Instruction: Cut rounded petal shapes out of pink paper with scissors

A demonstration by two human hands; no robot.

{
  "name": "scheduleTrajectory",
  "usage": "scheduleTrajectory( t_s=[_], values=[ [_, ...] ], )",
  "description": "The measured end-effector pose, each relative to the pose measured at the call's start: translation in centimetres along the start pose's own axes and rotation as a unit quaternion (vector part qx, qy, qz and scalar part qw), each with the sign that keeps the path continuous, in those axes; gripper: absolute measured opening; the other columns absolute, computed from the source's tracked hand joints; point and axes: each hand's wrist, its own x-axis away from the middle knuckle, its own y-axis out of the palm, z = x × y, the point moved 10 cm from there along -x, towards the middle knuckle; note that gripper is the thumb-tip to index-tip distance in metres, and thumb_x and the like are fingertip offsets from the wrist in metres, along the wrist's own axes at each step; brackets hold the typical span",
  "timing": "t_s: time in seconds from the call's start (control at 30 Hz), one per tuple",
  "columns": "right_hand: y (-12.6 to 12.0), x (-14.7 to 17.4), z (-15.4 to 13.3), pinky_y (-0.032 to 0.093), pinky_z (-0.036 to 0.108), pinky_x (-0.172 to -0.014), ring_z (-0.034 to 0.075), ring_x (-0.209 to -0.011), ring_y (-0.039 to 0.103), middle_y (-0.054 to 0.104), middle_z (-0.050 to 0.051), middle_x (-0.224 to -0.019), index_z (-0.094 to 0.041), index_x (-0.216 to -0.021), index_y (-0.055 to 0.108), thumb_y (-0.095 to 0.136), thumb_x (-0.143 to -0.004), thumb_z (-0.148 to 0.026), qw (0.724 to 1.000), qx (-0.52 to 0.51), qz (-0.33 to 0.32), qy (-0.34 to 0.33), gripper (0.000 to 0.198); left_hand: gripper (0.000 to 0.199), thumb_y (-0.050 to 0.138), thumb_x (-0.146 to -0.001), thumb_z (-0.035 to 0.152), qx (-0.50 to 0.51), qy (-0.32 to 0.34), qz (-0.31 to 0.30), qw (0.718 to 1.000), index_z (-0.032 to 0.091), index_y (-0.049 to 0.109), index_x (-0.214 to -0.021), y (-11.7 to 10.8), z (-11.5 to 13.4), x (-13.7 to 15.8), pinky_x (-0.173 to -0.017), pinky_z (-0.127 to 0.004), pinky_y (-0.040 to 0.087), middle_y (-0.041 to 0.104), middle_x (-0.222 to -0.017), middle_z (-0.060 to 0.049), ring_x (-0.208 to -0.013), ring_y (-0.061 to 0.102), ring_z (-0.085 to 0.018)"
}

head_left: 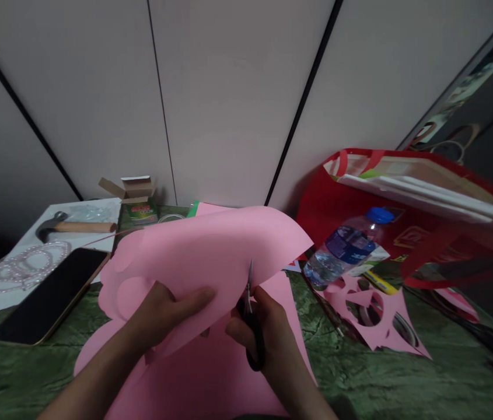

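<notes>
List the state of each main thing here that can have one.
Pink sheet: curled, in the left hand
Scissors: in the right hand, blade spread unclear
Phone: flat, screen dark
Hammer: lying down
Small box: flaps open
Bottle: capped
Red bag: open-topped
Pink scrap: full of holes

Your single camera rides on your head, above the near side of the green surface point(5, 373), facing forward and down. It looks over your left hand point(158, 315) and right hand point(268, 326) from above and behind, close up, with your forearms point(101, 370) entering from the bottom of the frame. Beyond them, you see on to the surface's far edge, where a pale panelled wall point(237, 105) fills much of the upper half (its dark seams draw together downward). A red bag point(325, 204) bounds the far edge's right end.
</notes>
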Motion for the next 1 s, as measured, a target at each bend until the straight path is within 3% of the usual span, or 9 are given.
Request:
scheduleTrajectory(
  t_s=[1.0],
  values=[
    [0.0, 0.2, 1.8, 0.031, 0.019, -0.042, 0.007, -0.044, 0.040, 0.049, -0.009, -0.050, -0.018, -0.075, 0.052, 0.074, -0.056, -0.019, 0.998, -0.015, 0.014, 0.057, 0.029, 0.017, 0.072, -0.055, 0.029, 0.025, 0.002, -0.003, 1.000, 0.015, 0.062, -0.056, -1.1, 0.8, 0.0, -0.032, -0.020, 0.044, 0.060, -0.035, 0.000, -0.031, 0.055, -0.013]
  ],
)
